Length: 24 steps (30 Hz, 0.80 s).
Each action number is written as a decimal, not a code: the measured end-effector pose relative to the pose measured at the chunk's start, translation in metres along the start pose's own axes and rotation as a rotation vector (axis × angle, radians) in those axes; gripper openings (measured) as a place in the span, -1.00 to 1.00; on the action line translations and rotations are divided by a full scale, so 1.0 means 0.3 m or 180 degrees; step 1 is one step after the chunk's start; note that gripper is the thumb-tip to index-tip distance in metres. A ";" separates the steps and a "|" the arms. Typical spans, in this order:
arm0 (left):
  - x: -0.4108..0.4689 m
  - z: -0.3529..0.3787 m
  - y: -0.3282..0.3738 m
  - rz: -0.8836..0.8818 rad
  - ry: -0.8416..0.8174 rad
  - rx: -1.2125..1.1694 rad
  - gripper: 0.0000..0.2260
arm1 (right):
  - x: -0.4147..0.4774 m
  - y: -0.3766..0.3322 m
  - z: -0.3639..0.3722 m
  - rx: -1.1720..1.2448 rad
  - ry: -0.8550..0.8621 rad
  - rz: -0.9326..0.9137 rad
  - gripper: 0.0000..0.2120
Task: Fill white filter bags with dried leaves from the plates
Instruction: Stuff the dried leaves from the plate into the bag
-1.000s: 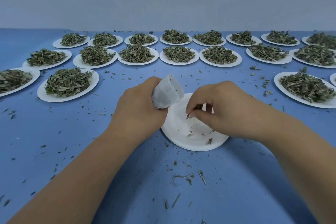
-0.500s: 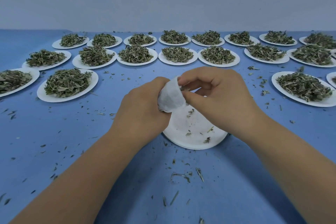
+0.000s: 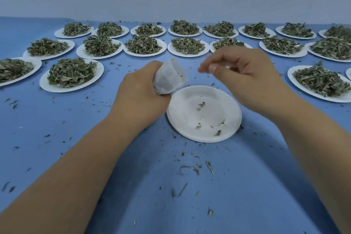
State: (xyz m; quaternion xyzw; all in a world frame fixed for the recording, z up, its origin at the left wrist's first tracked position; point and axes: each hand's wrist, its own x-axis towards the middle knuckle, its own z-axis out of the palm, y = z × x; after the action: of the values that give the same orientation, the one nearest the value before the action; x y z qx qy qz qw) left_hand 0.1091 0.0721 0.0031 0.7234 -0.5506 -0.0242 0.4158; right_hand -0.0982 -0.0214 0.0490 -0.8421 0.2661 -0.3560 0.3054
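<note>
Our left hand (image 3: 140, 97) grips the bag (image 3: 169, 78), centre frame; right hand (image 3: 243, 74) apart, fingertips blurred, pinch unclear. Risk: pinch drops short of the mouth, littering plate (image 3: 224, 104) and desk (image 3: 266, 186).

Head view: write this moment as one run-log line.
left hand: holds filter bag | right hand: beside bag, pinch unclear | near plate: only crumbs

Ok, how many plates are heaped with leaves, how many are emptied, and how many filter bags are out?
Plates heaped with leaves: 18
Nearly empty plate: 1
Plate sliver at right edge: 1
Filter bag, in left hand: 1
Total: 21
</note>
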 end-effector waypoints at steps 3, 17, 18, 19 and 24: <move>-0.002 0.004 0.002 -0.0028 -0.0095 0.0031 -0.74 | -0.009 0.018 -0.014 -0.0928 -0.1092 0.0364 -0.93; -0.007 0.020 -0.007 0.0001 -0.0152 -0.0011 -0.72 | -0.029 0.024 0.053 -0.1122 -0.1604 0.0116 -0.80; -0.007 0.020 -0.006 0.0002 -0.0160 0.0004 -0.72 | -0.027 0.020 0.050 -0.1149 -0.1452 0.0045 -0.79; -0.008 0.020 -0.006 0.0007 -0.0171 0.0021 -0.72 | -0.024 0.015 0.048 -0.1115 -0.1163 -0.0015 -0.80; -0.016 0.026 0.002 0.0183 -0.0163 0.0078 -0.68 | -0.023 -0.032 0.077 -0.0052 0.0438 -0.0228 -0.79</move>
State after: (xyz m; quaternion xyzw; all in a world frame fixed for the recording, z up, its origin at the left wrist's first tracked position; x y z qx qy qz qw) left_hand 0.1030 0.0715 -0.0036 0.7115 -0.5819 -0.0240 0.3933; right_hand -0.0825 -0.0030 0.0396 -0.8271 0.2591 -0.4216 0.2665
